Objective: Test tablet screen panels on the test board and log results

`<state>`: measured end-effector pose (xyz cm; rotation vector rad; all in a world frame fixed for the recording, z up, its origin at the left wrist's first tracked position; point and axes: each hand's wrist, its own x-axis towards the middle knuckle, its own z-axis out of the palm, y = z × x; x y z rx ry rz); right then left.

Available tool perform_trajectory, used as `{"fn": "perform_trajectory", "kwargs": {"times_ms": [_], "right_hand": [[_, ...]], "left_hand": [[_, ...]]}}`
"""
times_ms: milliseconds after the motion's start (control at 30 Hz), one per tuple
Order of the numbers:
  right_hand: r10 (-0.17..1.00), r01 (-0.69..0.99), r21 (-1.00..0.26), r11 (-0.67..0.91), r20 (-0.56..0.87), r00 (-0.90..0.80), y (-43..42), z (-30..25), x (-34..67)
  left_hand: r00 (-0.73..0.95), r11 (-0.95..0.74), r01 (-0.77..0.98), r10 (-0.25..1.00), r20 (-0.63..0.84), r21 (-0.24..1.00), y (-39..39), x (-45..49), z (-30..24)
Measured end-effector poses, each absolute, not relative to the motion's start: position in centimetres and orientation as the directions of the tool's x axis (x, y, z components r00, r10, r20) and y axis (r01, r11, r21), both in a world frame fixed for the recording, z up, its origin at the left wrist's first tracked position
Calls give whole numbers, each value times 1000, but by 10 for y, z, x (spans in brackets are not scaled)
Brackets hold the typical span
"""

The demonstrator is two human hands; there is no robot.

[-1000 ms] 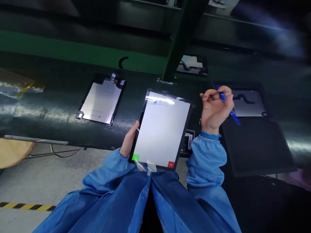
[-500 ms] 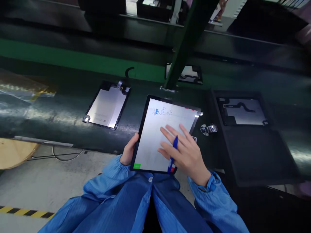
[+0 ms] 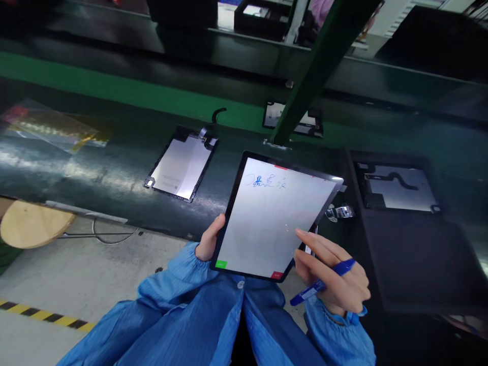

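Observation:
I hold a tablet with a lit white screen in front of me; blue handwriting runs across its top, and a green and a red button sit at its bottom corners. My left hand grips its left edge, thumb on the bezel. My right hand is at the tablet's lower right edge, fingers curled round a blue pen, fingertips touching the tablet's rim.
A dark green conveyor belt runs across in front. On it lie a silver display panel, a black tray holding another panel, and a small metal clip. A green post rises behind. A round wooden stool stands left.
My right hand came down from beside the tablet, lay flat on the screen, then slid off to the lower right edge with the pen. The tablet shifted slightly right.

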<state>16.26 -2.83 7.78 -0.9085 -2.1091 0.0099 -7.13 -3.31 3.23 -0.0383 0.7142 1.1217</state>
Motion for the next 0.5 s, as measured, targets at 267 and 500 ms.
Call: {"fn": "perform_trajectory", "kwargs": {"times_ms": [267, 500], "right_hand": [[538, 654, -218, 724, 772, -339, -30, 82, 168], [590, 725, -305, 618, 789, -172, -28, 67, 181]], "left_hand": [[182, 428, -838, 803, -567, 337, -40, -73, 20], [98, 386, -872, 740, -665, 302, -32, -75, 25]]}}
